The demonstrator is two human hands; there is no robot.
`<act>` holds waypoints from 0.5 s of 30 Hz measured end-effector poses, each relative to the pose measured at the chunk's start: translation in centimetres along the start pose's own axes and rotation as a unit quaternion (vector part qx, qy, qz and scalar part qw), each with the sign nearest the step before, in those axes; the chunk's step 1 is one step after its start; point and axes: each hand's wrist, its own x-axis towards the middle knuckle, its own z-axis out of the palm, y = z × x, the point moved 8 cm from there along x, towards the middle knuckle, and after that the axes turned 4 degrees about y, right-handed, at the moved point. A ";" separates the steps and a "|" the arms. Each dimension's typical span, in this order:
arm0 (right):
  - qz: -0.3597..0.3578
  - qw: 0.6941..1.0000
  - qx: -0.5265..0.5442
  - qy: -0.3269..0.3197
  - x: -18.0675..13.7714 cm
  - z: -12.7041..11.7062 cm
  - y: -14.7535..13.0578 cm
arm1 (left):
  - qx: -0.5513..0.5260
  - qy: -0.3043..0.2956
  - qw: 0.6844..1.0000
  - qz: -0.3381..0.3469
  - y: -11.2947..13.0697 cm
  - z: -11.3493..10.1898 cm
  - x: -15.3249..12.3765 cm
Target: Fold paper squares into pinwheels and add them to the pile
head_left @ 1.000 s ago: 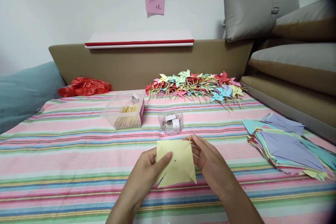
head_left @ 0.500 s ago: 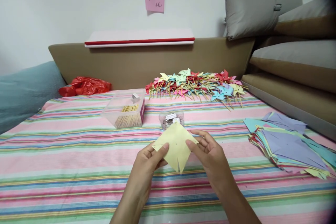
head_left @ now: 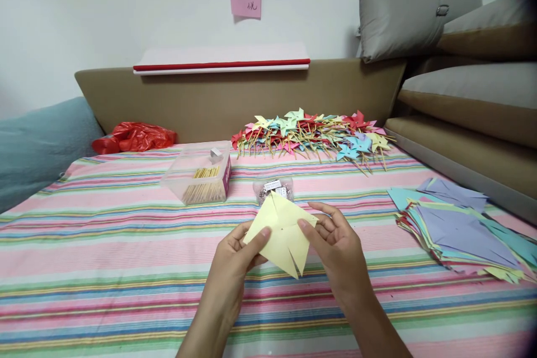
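A yellow paper square [head_left: 282, 233], slit at its corners, is held up above the striped cloth between both hands. My left hand [head_left: 237, 254] pinches its left side with the thumb on top. On the right, my right hand [head_left: 335, 246] pinches the sheet with thumb and forefinger, the other fingers loosely curled. The sheet is turned like a diamond, with a cut corner pointing down. Just behind it sits a small clear tub of pins [head_left: 273, 189].
A clear box of wooden sticks [head_left: 200, 180] stands at the left centre. Finished paper pinwheels [head_left: 312, 133] are heaped at the back. A stack of coloured cut paper [head_left: 461, 229] lies on the right. A red plastic bag [head_left: 134, 137] lies back left; sofa cushions stand behind.
The yellow sheet has been turned from lying square to standing on a corner, and both hands have lifted it a little toward the pin tub.
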 end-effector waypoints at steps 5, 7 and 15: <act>-0.019 0.997 -0.008 0.070 -0.5 -0.4 -0.3 | -0.080 -0.037 0.996 0.002 -0.3 1.6 -0.4; -0.026 0.997 -0.013 0.066 -0.7 -0.1 -0.3 | -0.091 -0.057 0.994 0.006 -0.4 2.3 -0.5; -0.081 0.995 -0.056 -0.012 -0.8 1.2 -0.6 | -0.064 -0.004 0.998 0.011 -0.5 0.8 0.3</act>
